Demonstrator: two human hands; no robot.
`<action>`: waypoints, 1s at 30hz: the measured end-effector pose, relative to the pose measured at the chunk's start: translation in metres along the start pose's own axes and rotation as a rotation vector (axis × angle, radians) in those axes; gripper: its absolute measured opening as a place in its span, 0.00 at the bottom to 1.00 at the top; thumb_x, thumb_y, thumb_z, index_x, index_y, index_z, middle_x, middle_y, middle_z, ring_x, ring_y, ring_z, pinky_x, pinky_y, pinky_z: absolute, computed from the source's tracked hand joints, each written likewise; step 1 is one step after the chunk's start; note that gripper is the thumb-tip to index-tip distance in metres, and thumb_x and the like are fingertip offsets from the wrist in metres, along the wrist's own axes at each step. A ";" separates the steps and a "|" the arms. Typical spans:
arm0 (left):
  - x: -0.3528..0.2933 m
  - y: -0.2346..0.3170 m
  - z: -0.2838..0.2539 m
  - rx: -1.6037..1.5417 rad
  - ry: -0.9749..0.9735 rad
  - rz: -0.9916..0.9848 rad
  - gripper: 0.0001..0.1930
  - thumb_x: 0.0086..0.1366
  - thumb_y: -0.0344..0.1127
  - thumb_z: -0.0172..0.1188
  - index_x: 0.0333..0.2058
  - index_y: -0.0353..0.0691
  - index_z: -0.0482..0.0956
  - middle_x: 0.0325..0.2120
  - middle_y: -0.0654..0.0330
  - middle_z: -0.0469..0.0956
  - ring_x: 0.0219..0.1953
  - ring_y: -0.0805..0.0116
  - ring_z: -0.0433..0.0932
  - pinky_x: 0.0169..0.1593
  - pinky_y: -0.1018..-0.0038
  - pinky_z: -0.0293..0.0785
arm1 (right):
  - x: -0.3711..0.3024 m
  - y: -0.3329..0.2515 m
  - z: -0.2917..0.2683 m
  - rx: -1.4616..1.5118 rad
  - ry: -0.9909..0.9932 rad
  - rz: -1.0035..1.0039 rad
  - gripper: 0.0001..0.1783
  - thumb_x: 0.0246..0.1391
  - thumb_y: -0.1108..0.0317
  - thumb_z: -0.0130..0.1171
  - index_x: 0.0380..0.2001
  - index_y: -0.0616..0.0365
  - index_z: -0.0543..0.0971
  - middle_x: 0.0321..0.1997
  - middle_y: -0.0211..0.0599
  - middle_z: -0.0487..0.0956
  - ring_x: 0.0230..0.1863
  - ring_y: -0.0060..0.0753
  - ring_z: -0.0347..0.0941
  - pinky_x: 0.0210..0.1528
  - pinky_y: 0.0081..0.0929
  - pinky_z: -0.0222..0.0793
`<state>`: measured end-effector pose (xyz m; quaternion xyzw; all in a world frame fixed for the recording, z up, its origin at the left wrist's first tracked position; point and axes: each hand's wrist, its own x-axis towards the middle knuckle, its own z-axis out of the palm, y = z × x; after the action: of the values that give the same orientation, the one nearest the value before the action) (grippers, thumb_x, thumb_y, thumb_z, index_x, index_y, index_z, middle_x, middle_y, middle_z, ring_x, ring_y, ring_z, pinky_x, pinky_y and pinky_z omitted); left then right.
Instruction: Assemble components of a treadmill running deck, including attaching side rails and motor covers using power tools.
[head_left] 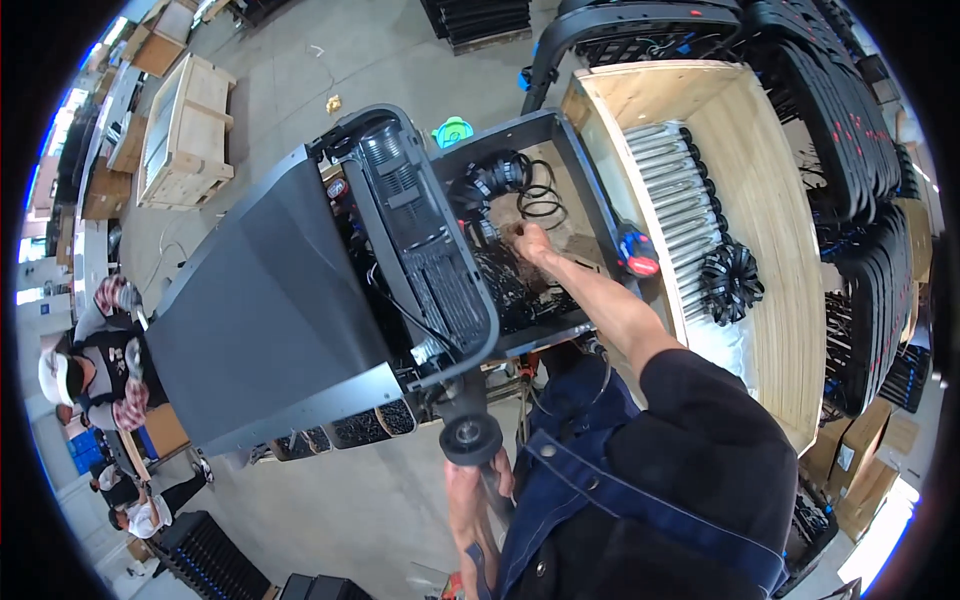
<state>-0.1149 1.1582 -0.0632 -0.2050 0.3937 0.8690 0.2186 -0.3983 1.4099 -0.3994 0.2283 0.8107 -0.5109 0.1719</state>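
Observation:
My right hand (527, 243) reaches forward into an open black metal frame (572, 150), down among coiled black cables (530, 195). Its fingers are curled, and what they grip is hidden. My left hand (472, 500) is low near my body, closed around the dark shaft below a black round knob (470, 438) that sticks out under the frame. Left of the frame are a black vented housing (415, 225) and a large dark grey panel (260, 300). I wear a black sleeve and a blue denim apron (570, 480).
A wooden crate (770, 200) on the right holds several metal rods (675, 195) and a black bundle (730, 282); a red-and-black tool (637, 250) lies at its edge. Stacked black frames (860, 150) stand far right. Another wooden crate (185, 130) and other people (95, 375) are at the left.

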 end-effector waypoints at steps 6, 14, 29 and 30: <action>0.003 -0.007 -0.008 -0.055 0.306 -0.006 0.30 0.66 0.57 0.64 0.46 0.31 0.71 0.26 0.52 0.75 0.17 0.65 0.73 0.21 0.70 0.71 | 0.024 -0.018 0.026 -0.432 0.466 -0.077 0.17 0.52 0.71 0.61 0.47 0.58 0.76 0.52 0.50 0.75 0.55 0.57 0.74 0.51 0.52 0.75; 0.046 -0.001 -0.003 -0.010 0.180 -0.054 0.26 0.72 0.51 0.58 0.50 0.29 0.69 0.28 0.51 0.76 0.18 0.64 0.74 0.22 0.70 0.71 | 0.020 -0.007 -0.042 -0.664 0.275 -0.288 0.09 0.54 0.67 0.59 0.36 0.55 0.83 0.51 0.49 0.76 0.52 0.57 0.73 0.46 0.50 0.76; 0.062 -0.013 0.019 0.494 -0.232 -0.045 0.39 0.71 0.44 0.61 0.71 0.37 0.49 0.30 0.53 0.79 0.19 0.74 0.71 0.21 0.78 0.66 | -0.312 -0.157 -0.152 0.398 -0.634 -0.242 0.19 0.64 0.59 0.64 0.50 0.64 0.83 0.36 0.29 0.81 0.39 0.21 0.76 0.45 0.25 0.74; 0.056 -0.015 0.016 0.510 -0.228 -0.041 0.40 0.70 0.46 0.62 0.70 0.38 0.49 0.30 0.54 0.79 0.20 0.75 0.71 0.21 0.78 0.66 | -0.319 -0.155 -0.150 0.375 -0.677 -0.248 0.18 0.65 0.60 0.63 0.50 0.64 0.83 0.37 0.28 0.81 0.39 0.18 0.74 0.44 0.22 0.72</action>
<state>-0.1557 1.1916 -0.0916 -0.0523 0.5682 0.7548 0.3235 -0.2229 1.4259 -0.0570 -0.0252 0.6225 -0.7130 0.3217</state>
